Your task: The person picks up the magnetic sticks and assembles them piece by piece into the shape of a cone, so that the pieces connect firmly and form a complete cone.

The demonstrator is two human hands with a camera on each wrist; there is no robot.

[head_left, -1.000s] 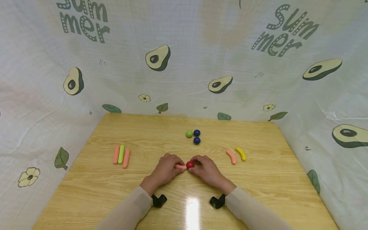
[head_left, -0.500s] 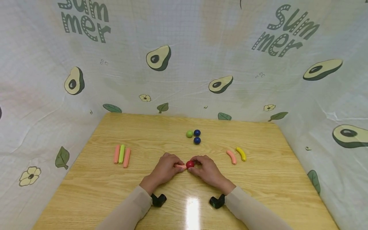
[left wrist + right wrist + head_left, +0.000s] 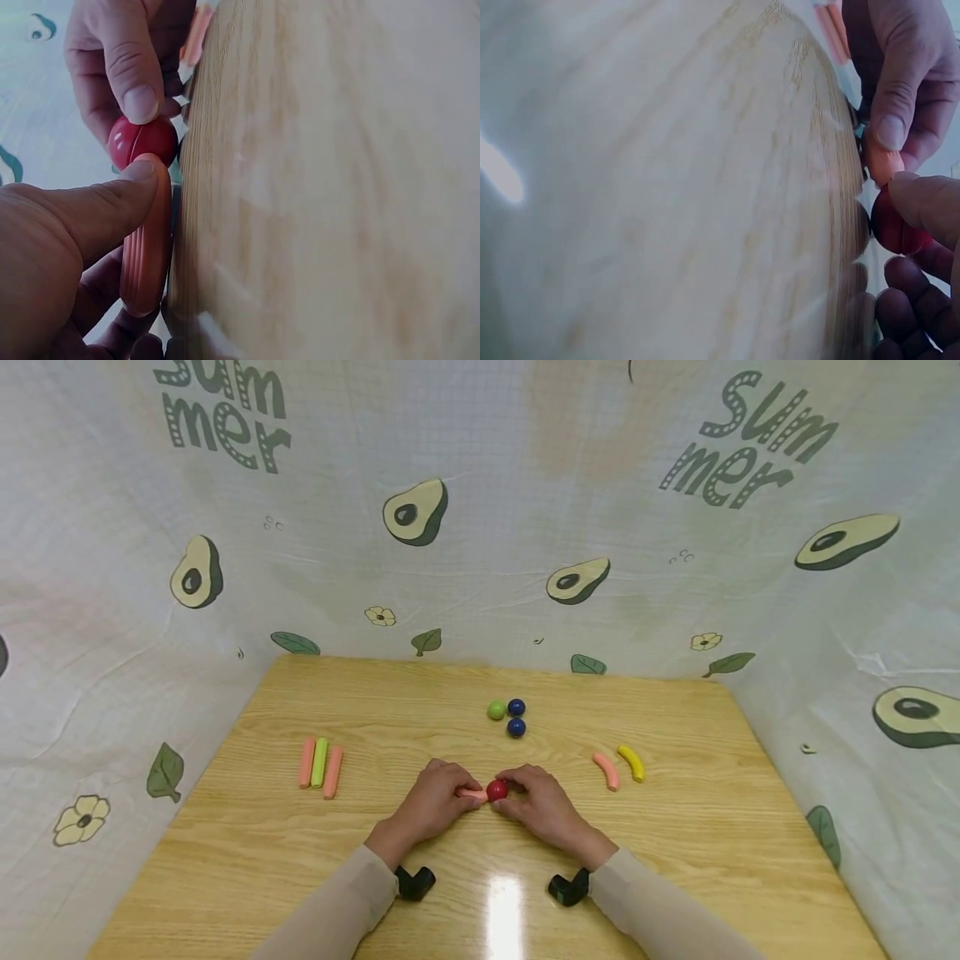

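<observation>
At the middle of the wooden table (image 3: 420, 718), my left hand (image 3: 431, 800) pinches a salmon-pink, slightly curved stick (image 3: 146, 259) between thumb and fingers. My right hand (image 3: 546, 806) holds a small glossy red ball (image 3: 497, 790) with a seam round it, its thumb and fingers on either side. In the left wrist view the stick's tip meets the ball; whether the two are joined I cannot tell. Part of the stick is hidden by the left hand. Both hands sit low, close to the tabletop.
Two pink sticks (image 3: 332, 772) and a lime-green stick (image 3: 319, 763) lie at the left. Behind the hands are a green ball (image 3: 497, 710) and two dark blue balls (image 3: 516, 727). A pink curved piece (image 3: 607, 772) and a yellow one (image 3: 632, 763) lie right. Printed cloth (image 3: 487, 527) encloses the table.
The whole head view shifts slightly to the right. Both hands keep their grip on the pink stick and the red ball, with no other visible movement.
</observation>
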